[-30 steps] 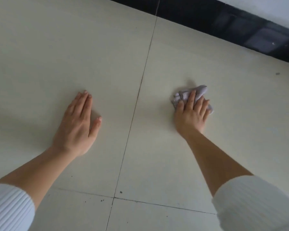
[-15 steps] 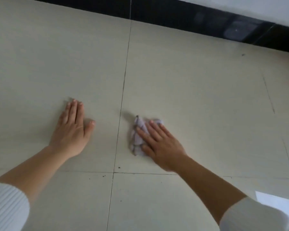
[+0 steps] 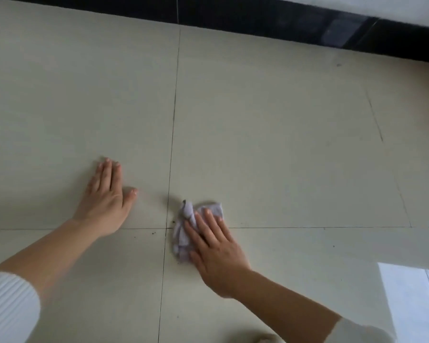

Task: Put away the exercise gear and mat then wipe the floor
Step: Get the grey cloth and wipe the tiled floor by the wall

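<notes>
Pressing a crumpled grey cloth (image 3: 183,231) onto the pale tiled floor (image 3: 282,144) with the right hand (image 3: 216,251).

That hand is lying flat on the cloth, its fingers (image 3: 208,221) straight and slightly spread, pressing down rather than gripping. The cloth is sitting just right of the spot where two grout lines are crossing (image 3: 167,228), lying over the horizontal line and poking out past the fingertips. The left hand (image 3: 104,201) is resting palm-down on the tile left of the vertical line, fingers straight and close together, thumb held out sideways, holding nothing. A few dark specks (image 3: 154,233) are lying along the horizontal line between the two hands. A black skirting band (image 3: 258,18) is running along the far edge of the floor, and a bright white patch (image 3: 411,300) is showing at lower right.
</notes>
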`<act>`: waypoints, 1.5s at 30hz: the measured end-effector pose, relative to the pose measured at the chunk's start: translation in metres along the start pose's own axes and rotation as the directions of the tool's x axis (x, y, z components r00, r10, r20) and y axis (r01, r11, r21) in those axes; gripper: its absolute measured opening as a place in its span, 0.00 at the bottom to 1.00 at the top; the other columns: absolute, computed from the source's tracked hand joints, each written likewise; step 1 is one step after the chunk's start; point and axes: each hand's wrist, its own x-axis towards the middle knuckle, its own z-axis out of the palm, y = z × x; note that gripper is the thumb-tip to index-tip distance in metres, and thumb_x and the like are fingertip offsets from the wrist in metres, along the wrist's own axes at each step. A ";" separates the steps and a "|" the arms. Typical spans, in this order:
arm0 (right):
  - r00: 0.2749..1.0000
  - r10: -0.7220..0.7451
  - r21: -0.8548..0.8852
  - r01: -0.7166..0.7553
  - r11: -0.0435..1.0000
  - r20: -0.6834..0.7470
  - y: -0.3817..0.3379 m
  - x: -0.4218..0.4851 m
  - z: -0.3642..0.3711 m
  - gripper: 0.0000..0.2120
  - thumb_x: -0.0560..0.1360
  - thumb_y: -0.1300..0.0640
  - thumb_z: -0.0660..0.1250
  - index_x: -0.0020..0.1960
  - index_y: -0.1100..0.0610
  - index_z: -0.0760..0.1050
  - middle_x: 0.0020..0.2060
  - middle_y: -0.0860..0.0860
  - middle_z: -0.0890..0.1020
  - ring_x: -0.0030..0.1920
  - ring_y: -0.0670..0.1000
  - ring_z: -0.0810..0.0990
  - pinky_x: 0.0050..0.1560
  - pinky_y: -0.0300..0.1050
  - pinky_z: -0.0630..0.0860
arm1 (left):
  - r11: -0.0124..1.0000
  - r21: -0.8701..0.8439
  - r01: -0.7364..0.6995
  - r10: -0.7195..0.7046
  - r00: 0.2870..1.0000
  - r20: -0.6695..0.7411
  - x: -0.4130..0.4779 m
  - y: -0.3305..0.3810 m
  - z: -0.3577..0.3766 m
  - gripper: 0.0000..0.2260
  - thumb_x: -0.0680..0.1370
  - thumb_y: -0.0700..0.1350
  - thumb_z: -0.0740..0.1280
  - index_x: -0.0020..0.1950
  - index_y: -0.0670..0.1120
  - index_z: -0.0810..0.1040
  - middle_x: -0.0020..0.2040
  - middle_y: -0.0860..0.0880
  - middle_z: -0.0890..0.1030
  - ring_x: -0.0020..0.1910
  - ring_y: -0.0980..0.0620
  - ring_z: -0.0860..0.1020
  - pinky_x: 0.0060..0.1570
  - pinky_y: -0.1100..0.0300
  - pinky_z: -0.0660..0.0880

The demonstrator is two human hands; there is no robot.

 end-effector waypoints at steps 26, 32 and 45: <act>0.967 -0.206 -0.212 0.235 0.949 0.152 0.087 -0.022 -0.003 0.27 0.82 0.42 0.41 0.75 0.51 0.61 0.75 0.52 0.62 0.76 0.56 0.56 0.73 0.55 0.57 | 0.999 -0.033 -0.012 0.016 0.994 0.108 -0.028 -0.004 -0.013 0.34 0.80 0.56 0.55 0.77 0.44 0.42 0.77 0.43 0.39 0.77 0.47 0.40 0.74 0.54 0.42; 0.857 0.510 0.146 -0.515 0.845 0.070 0.092 0.066 -0.031 0.29 0.82 0.43 0.39 0.77 0.53 0.35 0.77 0.53 0.36 0.76 0.56 0.33 0.74 0.51 0.32 | 0.995 0.001 0.099 -0.098 0.983 0.158 -0.042 -0.019 -0.018 0.38 0.78 0.61 0.56 0.77 0.47 0.38 0.76 0.36 0.37 0.75 0.42 0.36 0.73 0.53 0.39; 0.787 -0.590 -0.102 0.612 0.784 0.183 -0.057 0.038 0.014 0.29 0.80 0.46 0.55 0.78 0.54 0.54 0.77 0.54 0.52 0.77 0.54 0.43 0.74 0.50 0.36 | 0.987 0.159 0.021 -0.069 0.951 0.301 -0.092 -0.076 -0.028 0.34 0.78 0.62 0.44 0.77 0.46 0.39 0.78 0.43 0.41 0.77 0.47 0.44 0.75 0.51 0.49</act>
